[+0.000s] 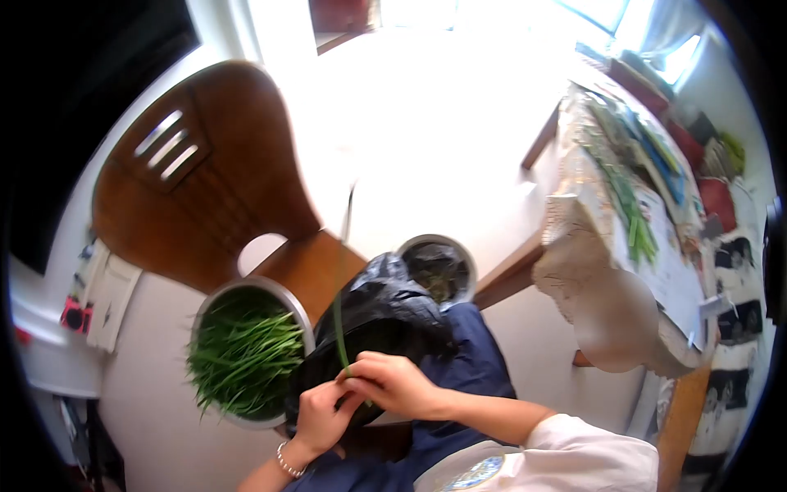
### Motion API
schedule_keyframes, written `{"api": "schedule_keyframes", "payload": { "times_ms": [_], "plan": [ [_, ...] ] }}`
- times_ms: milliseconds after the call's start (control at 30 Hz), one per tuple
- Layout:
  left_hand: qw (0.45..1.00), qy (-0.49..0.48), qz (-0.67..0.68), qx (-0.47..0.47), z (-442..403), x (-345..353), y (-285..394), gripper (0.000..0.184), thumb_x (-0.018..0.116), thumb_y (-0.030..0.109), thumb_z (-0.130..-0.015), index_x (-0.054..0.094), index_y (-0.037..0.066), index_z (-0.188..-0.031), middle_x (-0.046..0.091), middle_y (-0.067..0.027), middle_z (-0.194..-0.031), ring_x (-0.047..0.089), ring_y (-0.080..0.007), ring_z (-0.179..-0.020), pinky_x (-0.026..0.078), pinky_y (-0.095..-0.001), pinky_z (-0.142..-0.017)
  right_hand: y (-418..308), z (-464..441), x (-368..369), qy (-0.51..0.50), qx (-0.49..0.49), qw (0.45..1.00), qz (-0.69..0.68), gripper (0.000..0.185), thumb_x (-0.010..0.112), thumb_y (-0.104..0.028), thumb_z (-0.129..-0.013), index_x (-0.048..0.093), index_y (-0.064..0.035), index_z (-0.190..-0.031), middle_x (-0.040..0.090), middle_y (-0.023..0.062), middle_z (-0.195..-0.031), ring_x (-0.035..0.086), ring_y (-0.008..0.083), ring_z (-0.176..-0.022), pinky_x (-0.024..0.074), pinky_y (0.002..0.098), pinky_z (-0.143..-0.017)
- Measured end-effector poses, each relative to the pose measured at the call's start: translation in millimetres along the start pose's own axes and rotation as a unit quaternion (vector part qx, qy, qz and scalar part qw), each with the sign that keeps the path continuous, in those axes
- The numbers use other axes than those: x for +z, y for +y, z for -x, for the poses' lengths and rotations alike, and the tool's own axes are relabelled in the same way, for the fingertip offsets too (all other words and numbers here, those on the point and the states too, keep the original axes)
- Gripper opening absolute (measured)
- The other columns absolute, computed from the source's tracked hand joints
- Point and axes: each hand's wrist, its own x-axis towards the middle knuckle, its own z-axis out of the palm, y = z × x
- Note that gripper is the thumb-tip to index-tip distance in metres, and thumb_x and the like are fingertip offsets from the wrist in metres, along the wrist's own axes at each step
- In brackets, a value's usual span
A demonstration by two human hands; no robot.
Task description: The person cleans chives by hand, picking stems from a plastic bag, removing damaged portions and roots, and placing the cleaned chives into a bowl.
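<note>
A long, thin green chive leaf [339, 320] stands up from between my two hands, its tip reaching above the black plastic bag [385, 299]. My left hand [322, 414], with a beaded bracelet at the wrist, is closed around its lower end. Pressed close beside it, my right hand [392, 385] pinches the same leaf with thumb and fingers. The bag lies open on my lap just beyond the hands; its inside is dark. To the left, a metal bowl [305, 316] is heaped with green chives [246, 353].
A wooden chair [213, 156] supports the bowl ahead on the left. Beyond my knee stands a bin [469, 258] lined with dark plastic. At right, a cloth-covered table [566, 246] carries papers and more green leaves [635, 225]. Bright light washes out the floor ahead.
</note>
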Motion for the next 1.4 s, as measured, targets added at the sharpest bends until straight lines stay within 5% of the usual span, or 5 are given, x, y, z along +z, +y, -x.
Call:
{"api": "schedule_keyframes", "payload": {
  "times_ms": [367, 633, 867, 1200, 1400],
  "plan": [
    [0.984, 0.003, 0.144, -0.1, 16, -2, -5, 0.026, 0.066, 0.016, -0.079, 0.061, 0.0, -0.1, 0.066, -0.01, -0.081, 0.065, -0.0164, -0.073, 0.049, -0.0264, -0.069, -62, 52, -305, 0.368, 0.143, 0.823, 0.409, 0.02, 0.048, -0.015, -0.088, 0.062, -0.0022, -0.082, 0.059, 0.0069, -0.065, 0.054, 0.0122, -0.058, 0.0431, 0.0277, -0.054],
    [0.986, 0.012, 0.121, -0.115, 20, -3, -6, 0.02, 0.064, 0.015, -0.079, 0.063, 0.001, -0.093, 0.065, -0.0116, -0.079, 0.064, -0.0189, -0.069, 0.049, -0.0279, -0.064, -58, 88, -374, 0.364, 0.287, 0.459, 0.758, 0.033, 0.054, -0.03, -0.087, 0.058, -0.0057, -0.109, 0.065, 0.0172, -0.082, 0.063, 0.033, -0.081, 0.0478, 0.0406, -0.067],
    [0.998, -0.061, 0.004, -0.007, 11, 5, -8, 0.016, 0.059, 0.015, -0.081, 0.063, 0.003, -0.091, 0.064, -0.0121, -0.087, 0.061, -0.0279, -0.083, 0.048, -0.0336, -0.073, -28, 26, -107, 0.013, 0.06, 0.977, 0.207, 0.016, 0.061, 0.0, -0.076, 0.061, -0.0043, -0.092, 0.059, 0.0105, -0.079, 0.059, 0.0247, -0.068, 0.0477, 0.0308, -0.06],
    [0.952, -0.266, -0.151, -0.013, 32, 24, -54, 0.04, 0.057, 0.035, -0.083, 0.057, 0.004, -0.108, 0.062, -0.0128, -0.09, 0.058, -0.0314, -0.087, 0.044, -0.0386, -0.08, 131, 6, 5, -0.293, 0.139, 0.808, 0.493, 0.015, 0.055, -0.011, -0.072, 0.062, -0.0043, -0.084, 0.061, 0.0164, -0.096, 0.058, 0.0276, -0.092, 0.0456, 0.038, -0.079],
    [0.964, -0.245, -0.101, 0.023, 29, 28, -59, 0.023, 0.064, 0.025, -0.077, 0.064, 0.007, -0.092, 0.061, -0.0086, -0.076, 0.057, -0.0275, -0.08, 0.045, -0.0368, -0.076, 136, -8, -27, -0.228, 0.19, 0.874, 0.384, 0.021, 0.056, -0.014, -0.078, 0.062, -0.0017, -0.094, 0.059, 0.0215, -0.1, 0.054, 0.038, -0.097, 0.0411, 0.0426, -0.088]
  ]
}}
